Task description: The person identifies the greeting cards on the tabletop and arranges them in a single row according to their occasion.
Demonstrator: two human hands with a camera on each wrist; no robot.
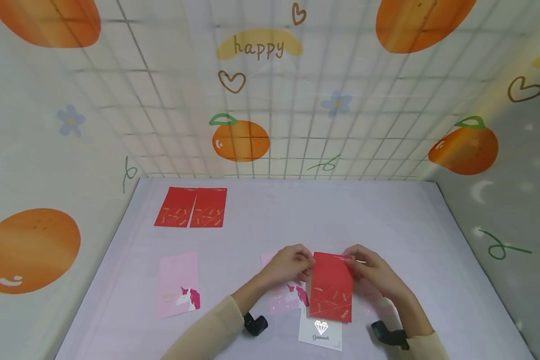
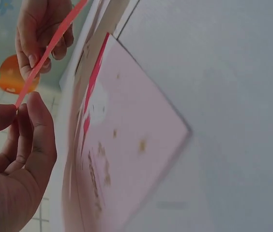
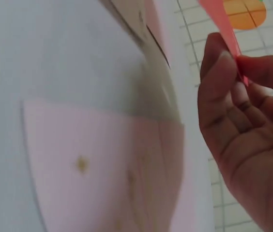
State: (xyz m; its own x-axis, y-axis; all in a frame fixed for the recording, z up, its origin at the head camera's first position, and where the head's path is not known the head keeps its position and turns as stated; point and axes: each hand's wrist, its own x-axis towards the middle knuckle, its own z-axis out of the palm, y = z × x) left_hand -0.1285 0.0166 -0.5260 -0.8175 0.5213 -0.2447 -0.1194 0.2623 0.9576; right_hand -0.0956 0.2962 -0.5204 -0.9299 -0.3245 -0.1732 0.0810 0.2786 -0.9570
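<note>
A red envelope (image 1: 330,285) with gold marks is held up between both hands in the head view. My left hand (image 1: 292,263) pinches its upper left edge, and my right hand (image 1: 373,270) pinches the upper right corner. Seen edge-on in the left wrist view, the red envelope (image 2: 54,46) looks thin and flat. The right wrist view has thumb and fingertips together on the envelope (image 3: 226,29). Partly beneath it lies a white card (image 1: 320,334) with a diamond drawing and the word "Diamonds". Behind my left hand is a pink unicorn envelope (image 1: 281,300), partly covered.
Two red envelopes (image 1: 175,207) lie side by side at the back left. Another pink unicorn envelope (image 1: 178,280) rests at the left. Under my right forearm a further pink piece (image 1: 370,302) is mostly hidden. Printed curtains (image 1: 270,100) enclose the table's back and sides.
</note>
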